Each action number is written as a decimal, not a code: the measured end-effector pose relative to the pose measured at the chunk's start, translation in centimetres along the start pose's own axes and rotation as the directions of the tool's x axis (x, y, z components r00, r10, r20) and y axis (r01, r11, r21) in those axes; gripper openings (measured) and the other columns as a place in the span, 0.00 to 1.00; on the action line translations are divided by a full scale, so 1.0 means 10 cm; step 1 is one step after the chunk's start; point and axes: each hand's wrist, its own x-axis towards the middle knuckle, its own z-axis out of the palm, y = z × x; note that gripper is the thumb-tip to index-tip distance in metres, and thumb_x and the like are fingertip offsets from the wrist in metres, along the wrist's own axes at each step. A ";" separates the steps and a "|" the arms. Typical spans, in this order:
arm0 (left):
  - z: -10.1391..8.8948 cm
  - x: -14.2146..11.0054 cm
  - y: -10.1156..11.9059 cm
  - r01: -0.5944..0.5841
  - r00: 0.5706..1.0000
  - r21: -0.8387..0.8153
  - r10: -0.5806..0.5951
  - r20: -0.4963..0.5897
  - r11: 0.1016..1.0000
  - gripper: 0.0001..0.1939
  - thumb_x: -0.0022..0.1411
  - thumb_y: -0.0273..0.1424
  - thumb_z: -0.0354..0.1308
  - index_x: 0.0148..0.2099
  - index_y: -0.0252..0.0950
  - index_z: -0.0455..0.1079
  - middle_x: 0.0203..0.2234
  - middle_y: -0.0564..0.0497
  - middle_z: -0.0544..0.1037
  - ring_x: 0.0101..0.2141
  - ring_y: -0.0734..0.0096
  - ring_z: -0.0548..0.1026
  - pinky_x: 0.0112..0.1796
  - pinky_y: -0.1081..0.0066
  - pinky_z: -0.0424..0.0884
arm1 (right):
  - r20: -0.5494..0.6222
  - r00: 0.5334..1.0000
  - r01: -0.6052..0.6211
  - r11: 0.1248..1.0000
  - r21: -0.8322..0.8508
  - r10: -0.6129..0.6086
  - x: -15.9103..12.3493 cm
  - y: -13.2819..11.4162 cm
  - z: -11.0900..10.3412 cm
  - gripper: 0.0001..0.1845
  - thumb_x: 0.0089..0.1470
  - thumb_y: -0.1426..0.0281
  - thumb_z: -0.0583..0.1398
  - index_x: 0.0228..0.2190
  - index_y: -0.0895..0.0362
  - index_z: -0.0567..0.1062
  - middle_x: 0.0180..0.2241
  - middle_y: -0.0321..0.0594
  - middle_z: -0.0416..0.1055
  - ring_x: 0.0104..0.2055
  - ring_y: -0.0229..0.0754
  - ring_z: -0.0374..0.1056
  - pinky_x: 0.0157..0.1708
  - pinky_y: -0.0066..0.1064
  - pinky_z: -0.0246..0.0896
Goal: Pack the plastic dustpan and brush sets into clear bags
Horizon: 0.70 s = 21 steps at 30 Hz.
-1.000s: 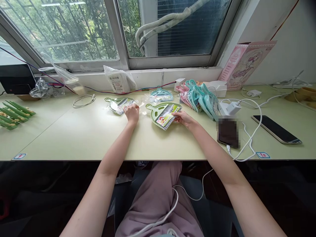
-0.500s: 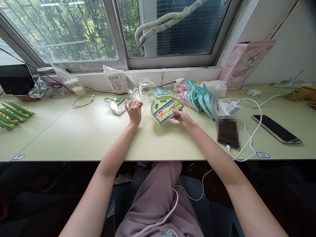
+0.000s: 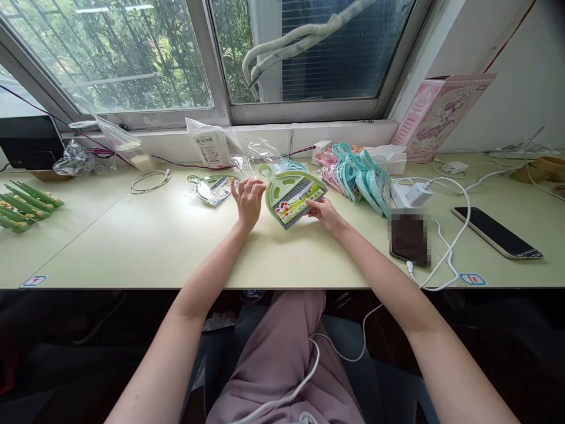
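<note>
Landmark: turquoise bundle [image 3: 362,175], several moulded-plastic pieces with looped handles, standing in a row on the pale, smooth worktop [image 3: 145,241].

Item: green brush set [image 3: 295,197], left of the bundle and slightly nearer the person. Fan-shaped plastic with cut-out openings, stiff grey bristles, a printed yellow-green label; tilted.

Right hand [image 3: 325,213], just left of and nearer than the bundle: fingers pinching the brush set's lower right edge.

Left hand [image 3: 249,202], farther left of the bundle: fingers bent, slightly parted, tips beside the set's left edge. Whether they pinch anything cannot be told.

Clear film [image 3: 262,150]: crinkled, glossy, left of the bundle, behind the left hand.

Second green set [image 3: 213,187]: well left of the bundle, lying in shiny wrap.

Pink pieces [image 3: 330,171]: plastic, looped, touching the bundle's left side.

Pink box [image 3: 444,118]: printed, upright, right of and behind the bundle.

Coiled cable [image 3: 150,181]: pale, thin, round loops, far left of the bundle.
</note>
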 end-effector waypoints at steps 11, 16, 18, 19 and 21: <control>0.06 0.04 -0.10 -0.135 0.928 0.245 0.209 -0.310 0.960 0.08 0.69 0.36 0.52 0.39 0.42 0.69 0.48 0.45 0.74 0.55 0.59 0.67 0.65 0.49 0.45 | -0.066 0.994 0.099 0.990 0.104 -0.092 0.02 -0.06 -0.06 0.18 0.39 0.62 0.72 0.32 0.56 0.76 0.30 0.38 0.79 0.25 0.35 0.70 0.23 0.25 0.67; 0.09 0.04 -0.11 -0.330 0.907 0.184 0.365 -0.208 0.926 0.11 0.72 0.37 0.46 0.41 0.41 0.67 0.43 0.45 0.74 0.49 0.62 0.71 0.54 0.57 0.62 | 0.110 0.992 0.053 0.998 0.036 -0.057 0.02 -0.02 -0.06 0.23 0.35 0.60 0.74 0.31 0.59 0.77 0.29 0.41 0.78 0.24 0.35 0.69 0.21 0.26 0.65; 0.09 0.04 -0.09 -0.348 0.897 0.157 0.377 -0.230 0.924 0.11 0.72 0.38 0.45 0.41 0.40 0.66 0.43 0.45 0.73 0.48 0.62 0.71 0.53 0.58 0.63 | 0.152 0.987 0.051 0.998 0.021 -0.054 0.02 -0.01 -0.06 0.23 0.35 0.60 0.74 0.32 0.59 0.78 0.31 0.42 0.78 0.25 0.36 0.69 0.21 0.27 0.65; 0.09 0.04 -0.07 -0.346 0.894 0.148 0.374 -0.248 0.926 0.12 0.72 0.38 0.45 0.41 0.40 0.66 0.43 0.45 0.73 0.49 0.62 0.70 0.53 0.58 0.63 | 0.162 0.985 0.053 0.998 0.019 -0.055 0.02 0.00 -0.05 0.23 0.35 0.60 0.74 0.33 0.59 0.78 0.31 0.42 0.79 0.25 0.36 0.70 0.21 0.27 0.65; 0.08 0.04 -0.04 -0.330 0.895 0.139 0.356 -0.269 0.934 0.13 0.72 0.40 0.45 0.41 0.40 0.66 0.45 0.44 0.72 0.51 0.61 0.69 0.54 0.57 0.61 | 0.162 0.985 0.056 0.998 0.025 -0.060 0.02 0.01 -0.05 0.24 0.35 0.59 0.75 0.32 0.59 0.78 0.32 0.42 0.78 0.26 0.37 0.70 0.22 0.28 0.65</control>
